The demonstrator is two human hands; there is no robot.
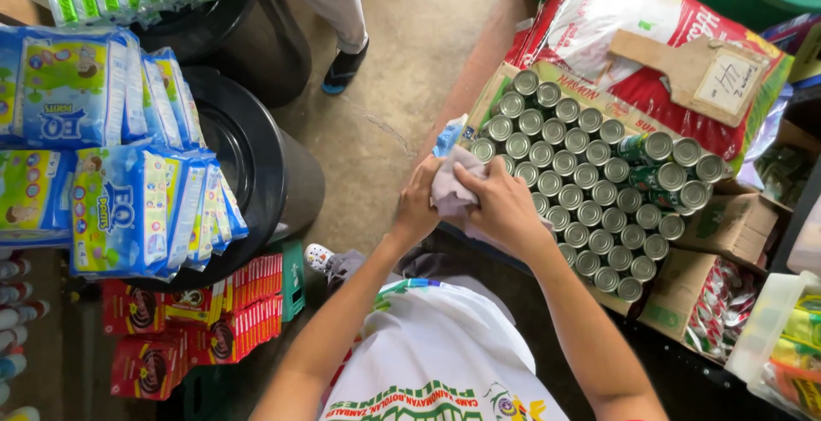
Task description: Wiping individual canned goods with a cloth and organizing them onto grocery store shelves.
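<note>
Taking the carton of tins [487, 100] as our marker and sweeping across from the far left: stacked blue packs of diapers [128, 207] sit well left of the carton, with red packets [231, 323] below them near the floor. Between those packs and the carton stand two black drums [256, 164], one behind the other, and beyond the drums a second person's leg and dark shoe [344, 66] on the concrete floor.

Now the action. The left hand [416, 207] is right at the carton's near-left corner, fingers curled and pinching a pale cloth [449, 186]. The cloth is bunched between both hands, just beside the outermost tins at that corner. The right hand [505, 211] is clamped over the cloth from the other side, knuckles up, thumb pressing into the fabric, so both hands are grasping the same cloth. Whether a tin sits wrapped inside it, I cannot tell.

Into the carton itself: silver-topped tins [581, 190] packed in tight rows, lids up, with a few green-labelled tins [658, 173] lying on their sides on top toward the carton's far-right end. Behind the carton rests a red and white sack [633, 19] with a cardboard tag [701, 70] on it. Right of the carton are open brown boxes [727, 229] of packets.
</note>
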